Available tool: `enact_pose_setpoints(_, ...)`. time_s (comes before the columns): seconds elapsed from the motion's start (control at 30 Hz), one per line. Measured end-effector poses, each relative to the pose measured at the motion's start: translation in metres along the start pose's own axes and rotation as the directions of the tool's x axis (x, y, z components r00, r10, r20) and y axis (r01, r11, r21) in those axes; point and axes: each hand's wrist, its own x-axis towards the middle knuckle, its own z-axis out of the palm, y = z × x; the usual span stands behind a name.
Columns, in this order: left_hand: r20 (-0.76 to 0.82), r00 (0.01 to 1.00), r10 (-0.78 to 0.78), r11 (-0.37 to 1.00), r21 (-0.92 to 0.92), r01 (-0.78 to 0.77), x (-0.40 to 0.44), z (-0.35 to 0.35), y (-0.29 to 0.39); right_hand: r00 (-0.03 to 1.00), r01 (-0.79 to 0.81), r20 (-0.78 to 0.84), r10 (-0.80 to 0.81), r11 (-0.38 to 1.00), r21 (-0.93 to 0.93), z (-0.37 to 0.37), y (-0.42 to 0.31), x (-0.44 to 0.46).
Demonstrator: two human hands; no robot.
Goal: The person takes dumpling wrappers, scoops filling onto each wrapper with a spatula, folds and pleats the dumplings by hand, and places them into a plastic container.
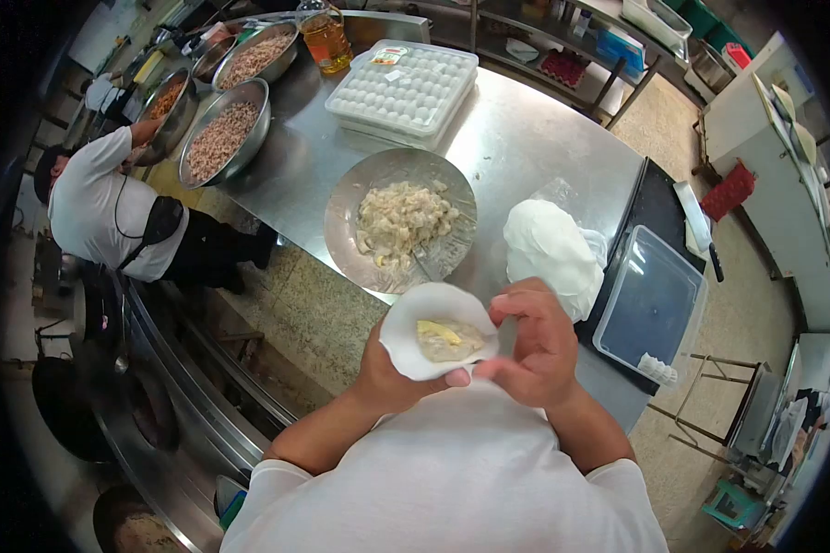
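A round white dumpling wrapper (398,332) lies across my left hand (383,378), whose fingers cup it from below with the thumb at its near edge. In its middle sits a pale filling (450,341) with a yellow strip on top. My right hand (535,346) is curled at the wrapper's right edge, forefinger above and thumb below, both touching the rim. Beyond my hands stands a metal bowl (341,221) of pale chunky filling (401,221), with a utensil partly sunk in it. To its right rests a stack of white wrappers (549,253) beside clear plastic.
A clear lidded box (401,88) of white rounded pieces stands at the back of the steel table (516,129). On the right are a plastic tray (650,295) with a few white pleated pieces and a cleaver (696,221). A co-worker (111,212) stands left near large bowls (226,134).
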Motion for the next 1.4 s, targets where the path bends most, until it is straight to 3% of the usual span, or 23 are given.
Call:
enact_pose_setpoints(0.03,-0.057,0.997,-0.050,0.994,0.093,0.055,-0.003,-0.001,0.005,1.000,-0.003,-0.002,0.003,1.000,0.004,-0.001,-0.005,-0.002)
enact_pose_setpoints(0.07,0.023,0.999,0.036,0.993,0.115,-0.038,0.000,-0.007,0.003,0.998,-0.043,0.050,0.043,0.999,-0.003,-0.002,-0.009,-0.004)
enact_pose_setpoints(0.1,0.022,0.999,0.031,0.993,0.117,-0.033,0.006,-0.006,0.002,0.991,-0.083,0.100,0.084,0.996,-0.012,-0.003,-0.011,-0.005)
enact_pose_setpoints(0.13,0.094,0.968,0.231,0.957,0.156,-0.244,0.013,-0.003,0.001,0.992,-0.086,0.095,0.087,0.996,-0.010,-0.004,-0.011,-0.006)
enact_pose_setpoints(0.17,0.174,0.893,0.416,0.878,0.178,-0.444,0.016,-0.001,-0.001,0.995,0.015,0.103,-0.007,0.997,-0.074,-0.004,-0.011,-0.006)
enact_pose_setpoints(0.2,0.171,0.914,0.369,0.906,0.155,-0.395,0.015,0.000,0.001,0.988,0.116,0.116,-0.100,0.984,-0.138,-0.005,-0.011,-0.006)
enact_pose_setpoints(0.33,0.144,0.925,0.353,0.926,0.088,-0.367,0.014,-0.001,-0.006,0.970,0.223,0.153,-0.187,0.936,-0.271,-0.009,-0.023,-0.003)
enact_pose_setpoints(0.4,0.274,0.888,0.369,0.875,0.221,-0.432,0.017,-0.005,-0.002,0.949,0.287,0.225,-0.221,0.901,-0.325,-0.014,-0.025,-0.004)
enact_pose_setpoints(0.5,0.295,0.904,0.309,0.883,0.265,-0.388,0.017,-0.002,0.000,0.925,0.365,0.234,-0.299,0.869,-0.334,-0.019,-0.022,-0.006)
enact_pose_setpoints(0.63,0.319,0.896,0.308,0.868,0.293,-0.402,0.018,0.008,0.004,0.953,0.304,0.104,-0.286,0.887,-0.347,-0.017,-0.036,0.001)
enact_pose_setpoints(0.7,0.237,0.909,0.344,0.837,0.361,-0.411,0.016,0.012,0.003,0.949,0.289,0.222,-0.226,0.902,-0.320,-0.022,-0.035,0.001)
enact_pose_setpoints(0.83,0.251,0.877,0.410,0.798,0.367,-0.478,0.016,0.005,-0.007,0.933,0.300,0.310,-0.185,0.874,-0.382,-0.024,-0.036,-0.006)
enact_pose_setpoints(0.9,0.381,0.850,0.363,0.685,0.509,-0.521,0.019,0.004,0.001,0.944,0.317,0.212,-0.252,0.870,-0.377,-0.023,-0.036,-0.008)
enact_pose_setpoints(1.03,0.366,0.846,0.388,0.643,0.550,-0.533,0.016,0.016,0.003,0.961,0.275,0.129,-0.245,0.889,-0.365,-0.016,-0.041,-0.004)
enact_pose_setpoints(1.1,0.146,0.859,0.491,0.767,0.396,-0.506,0.011,0.022,-0.007,0.944,0.290,0.265,-0.197,0.879,-0.379,-0.020,-0.038,-0.010)
enact_pose_setpoints(1.13,0.145,0.860,0.489,0.768,0.397,-0.503,0.010,0.018,-0.007,0.944,0.287,0.265,-0.195,0.880,-0.378,-0.020,-0.038,-0.011)
enact_pose_setpoints(1.2,0.307,0.847,0.434,0.655,0.538,-0.531,0.010,0.009,-0.004,0.953,0.295,0.197,-0.232,0.861,-0.414,-0.018,-0.038,-0.013)
enact_pose_setpoints(1.33,0.387,0.823,0.416,0.563,0.601,-0.567,0.014,0.014,0.002,0.969,0.237,0.037,-0.243,0.880,-0.411,-0.010,-0.042,-0.007)
enact_pose_setpoints(1.4,0.272,0.830,0.487,0.617,0.565,-0.548,0.011,0.018,-0.002,0.960,0.251,0.216,-0.177,0.886,-0.389,-0.017,-0.037,-0.012)
